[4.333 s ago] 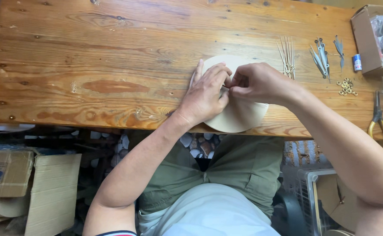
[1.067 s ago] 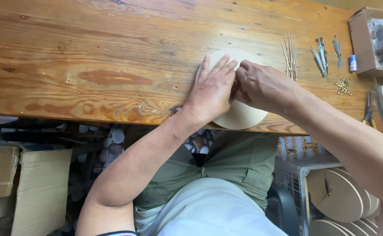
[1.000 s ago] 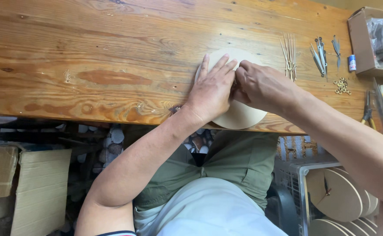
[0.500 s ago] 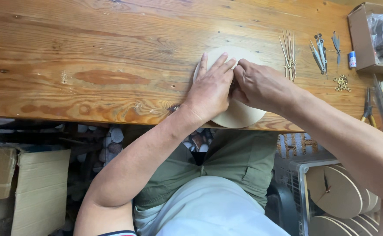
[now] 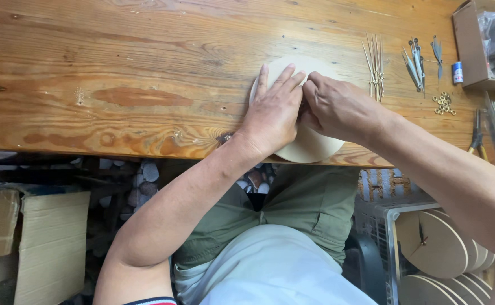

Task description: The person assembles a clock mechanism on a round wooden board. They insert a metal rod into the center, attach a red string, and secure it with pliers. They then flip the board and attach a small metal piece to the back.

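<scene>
Little has moved in the last half second: both hands stay pressed together over the disc [image 5: 309,148], while four seconds back the left fingers were bent at its centre and now lie flatter. Left hand [image 5: 274,114] rests palm down on the pale round wooden disc, fingers stretched forward and spread slightly, holding it against the table [image 5: 117,68]. Right hand [image 5: 340,107] is curled, knuckles up, its fingertips tucked against the left hand at the disc's middle; whatever they pinch is hidden, so I cannot tell if it grips anything. Disc lies flat at the table's near edge, its lower rim hanging just over that edge above the person's lap. Beyond the right hand lie a bundle of thin rods [image 5: 375,65], a cluster of small metal hands [image 5: 415,63] and a little pile of brass nuts [image 5: 444,103]. Pliers [image 5: 476,134] sit near the right edge, and a cardboard box [image 5: 469,48] stands at the far right corner. Below the table, at lower right, a clear bin [image 5: 386,243] holds more discs [image 5: 434,243], one with clock hands fitted
</scene>
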